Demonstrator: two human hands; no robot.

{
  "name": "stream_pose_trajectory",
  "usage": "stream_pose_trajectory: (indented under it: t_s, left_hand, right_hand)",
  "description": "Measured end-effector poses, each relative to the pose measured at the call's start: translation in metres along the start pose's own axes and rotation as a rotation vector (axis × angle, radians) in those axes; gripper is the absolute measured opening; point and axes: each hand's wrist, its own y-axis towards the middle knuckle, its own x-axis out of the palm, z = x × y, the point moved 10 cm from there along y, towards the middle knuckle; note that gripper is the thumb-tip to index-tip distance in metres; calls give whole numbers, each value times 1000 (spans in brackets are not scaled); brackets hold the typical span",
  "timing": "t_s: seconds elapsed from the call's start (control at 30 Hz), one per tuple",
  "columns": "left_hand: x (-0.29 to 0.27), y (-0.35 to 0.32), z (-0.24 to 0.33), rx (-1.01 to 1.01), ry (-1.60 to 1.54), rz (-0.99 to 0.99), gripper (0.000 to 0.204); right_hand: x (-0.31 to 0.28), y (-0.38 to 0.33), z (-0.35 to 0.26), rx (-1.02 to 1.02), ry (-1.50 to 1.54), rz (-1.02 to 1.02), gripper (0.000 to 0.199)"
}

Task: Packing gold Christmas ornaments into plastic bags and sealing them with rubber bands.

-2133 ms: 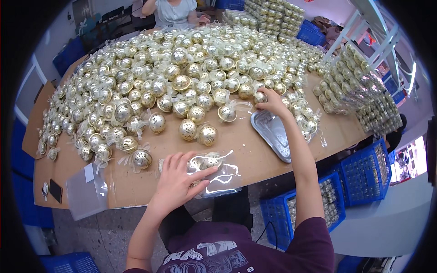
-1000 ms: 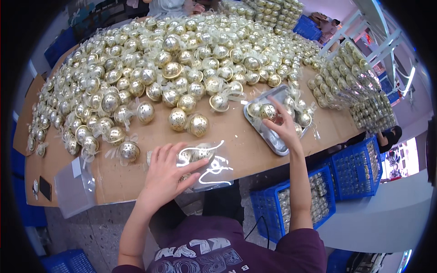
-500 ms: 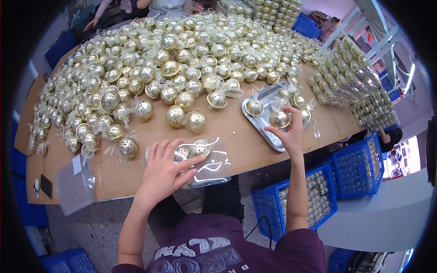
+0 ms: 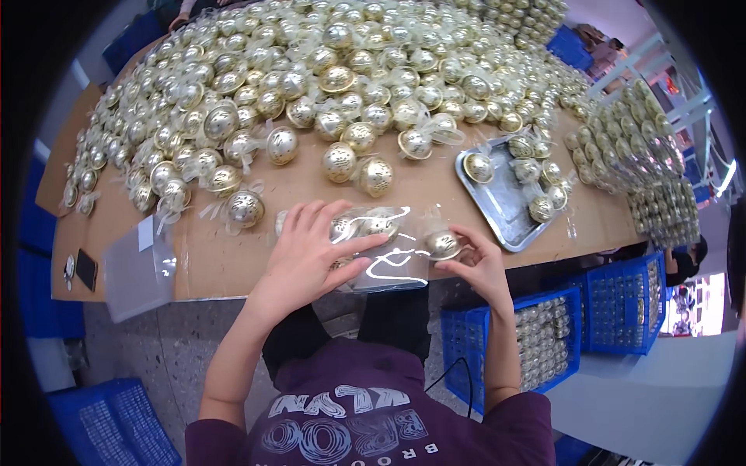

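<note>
Two hands share the work: my left hand (image 4: 311,252) lies flat, fingers spread, pinning the clear bag (image 4: 381,256) to the worktop (image 4: 225,256) while my right hand (image 4: 478,264) grips a gold ball (image 4: 443,244) at its mouth.

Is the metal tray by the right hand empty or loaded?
Loaded, partly. The metal tray holds several gold balls along its far side; the near half is bare.
</note>
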Motion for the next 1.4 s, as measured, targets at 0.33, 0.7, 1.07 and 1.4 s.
stream_pose_trajectory:
  t_s: [0.33, 0.7, 1.07, 1.4]
  left_hand:
    - [1, -1, 4, 29, -5, 18, 35]
    - [11, 29, 36, 131, -98, -25, 101]
    - [-26, -59, 2, 7, -664, 1127, 105]
    - [-61, 14, -45, 191, -1313, 986, 17]
  right_hand:
    - [77, 5, -1, 9, 398, -407, 49]
    - [62, 11, -17, -211, 204, -286, 49]
    - [66, -7, -124, -934, 337, 120, 68]
    - [52, 22, -141, -934, 435, 134, 12]
